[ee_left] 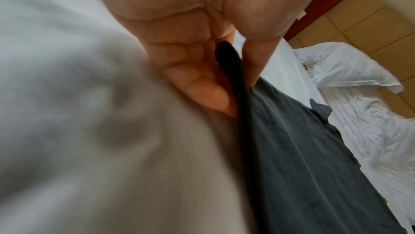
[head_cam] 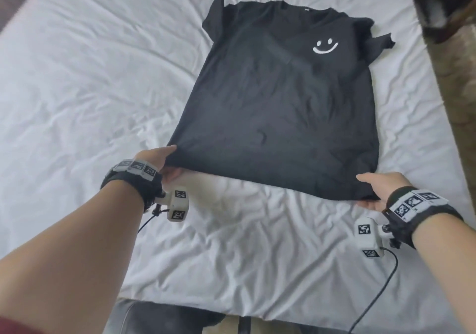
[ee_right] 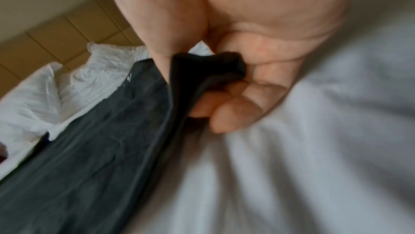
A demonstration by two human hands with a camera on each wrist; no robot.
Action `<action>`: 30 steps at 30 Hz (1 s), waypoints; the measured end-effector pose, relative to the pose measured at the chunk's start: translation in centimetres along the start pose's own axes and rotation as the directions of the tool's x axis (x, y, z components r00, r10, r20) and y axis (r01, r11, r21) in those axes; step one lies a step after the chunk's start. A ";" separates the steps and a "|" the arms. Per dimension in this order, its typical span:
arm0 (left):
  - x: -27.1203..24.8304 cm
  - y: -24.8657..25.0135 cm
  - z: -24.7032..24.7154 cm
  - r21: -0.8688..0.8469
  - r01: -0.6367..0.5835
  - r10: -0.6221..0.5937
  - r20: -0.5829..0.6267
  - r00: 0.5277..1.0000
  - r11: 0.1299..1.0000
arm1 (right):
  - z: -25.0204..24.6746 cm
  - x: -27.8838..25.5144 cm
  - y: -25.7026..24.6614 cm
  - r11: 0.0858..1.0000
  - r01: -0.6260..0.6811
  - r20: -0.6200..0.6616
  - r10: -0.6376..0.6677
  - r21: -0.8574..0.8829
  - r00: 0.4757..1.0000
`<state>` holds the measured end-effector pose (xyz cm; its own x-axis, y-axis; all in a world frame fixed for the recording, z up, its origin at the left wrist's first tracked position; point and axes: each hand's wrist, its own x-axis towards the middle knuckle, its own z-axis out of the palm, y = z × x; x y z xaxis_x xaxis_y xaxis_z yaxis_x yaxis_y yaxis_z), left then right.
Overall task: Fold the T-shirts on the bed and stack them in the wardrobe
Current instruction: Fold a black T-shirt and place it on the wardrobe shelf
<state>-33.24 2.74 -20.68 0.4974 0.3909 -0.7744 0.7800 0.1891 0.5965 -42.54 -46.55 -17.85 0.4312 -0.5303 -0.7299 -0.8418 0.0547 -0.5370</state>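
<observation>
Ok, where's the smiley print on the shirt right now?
In the head view, the smiley print sits on the black T-shirt's chest, right of centre, below the collar and far from both hands.

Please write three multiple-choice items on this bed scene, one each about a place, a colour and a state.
1. Where does each hand grip the T-shirt? A collar B sleeves C bottom hem corners
2. What colour is the smiley print? A white B red C yellow
3. How does the shirt lie? A rolled up B spread flat C folded in half

C: the left hand and right hand pinch the hem corners of the T-shirt.
A: the smiley print is white on black.
B: the shirt lies spread over the bed sheet, sleeves out.
</observation>
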 end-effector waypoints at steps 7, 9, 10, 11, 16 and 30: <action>-3.2 -2.4 -2.3 0.021 -0.213 0.211 0.082 0.974 0.977 | -1.6 -2.2 4.6 0.957 0.250 -0.099 -0.237 0.147 0.966; -4.9 -4.5 -3.9 0.017 -0.287 0.285 0.071 0.956 0.958 | -2.1 -3.6 6.7 0.926 0.329 -0.160 -0.302 0.186 0.940; -6.2 -6.0 -4.9 0.003 -0.301 0.300 0.076 0.951 0.953 | -2.2 -4.6 8.0 0.917 0.349 -0.179 -0.316 0.196 0.932; -7.4 -7.5 -5.9 -0.002 -0.297 0.296 0.086 0.951 0.955 | -2.3 -6.0 9.5 0.917 0.349 -0.185 -0.316 0.192 0.931; -12.8 -12.3 -11.1 0.031 -0.356 0.353 0.068 0.933 0.934 | -4.0 -11.8 15.2 0.925 0.342 -0.176 -0.313 0.166 0.933; -17.6 -17.9 -15.7 0.091 -0.442 0.433 0.101 0.896 0.892 | -8.0 -15.6 21.3 0.878 0.459 -0.194 -0.431 0.137 0.881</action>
<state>-61.88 6.63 -14.43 0.8217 0.3412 -0.4565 0.5109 -0.0857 0.8554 -69.80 -43.87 -14.57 0.6802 -0.6547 -0.3298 -0.4961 -0.0798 -0.8646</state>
